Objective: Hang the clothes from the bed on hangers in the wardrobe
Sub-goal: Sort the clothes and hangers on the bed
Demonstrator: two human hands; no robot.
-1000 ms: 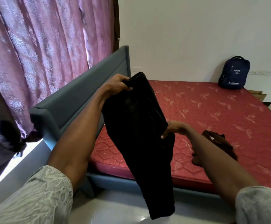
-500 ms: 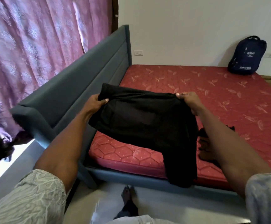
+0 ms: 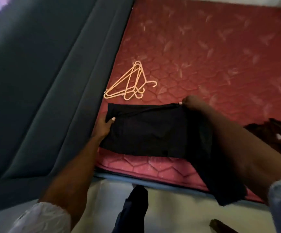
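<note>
The black garment [image 3: 149, 132] lies flat near the front edge of the red bed [image 3: 203, 56]. The left hand [image 3: 104, 126] pinches its left end and the right hand [image 3: 189, 102] pinches its top right corner. Some peach hangers [image 3: 131, 83] lie just beyond it, at 11 o'clock.

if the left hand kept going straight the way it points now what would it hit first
Probably the pile of hangers. The left hand pinches a corner of the black garment and points up the mattress beside the headboard; the hangers lie just beyond, though depth is unclear.
</note>
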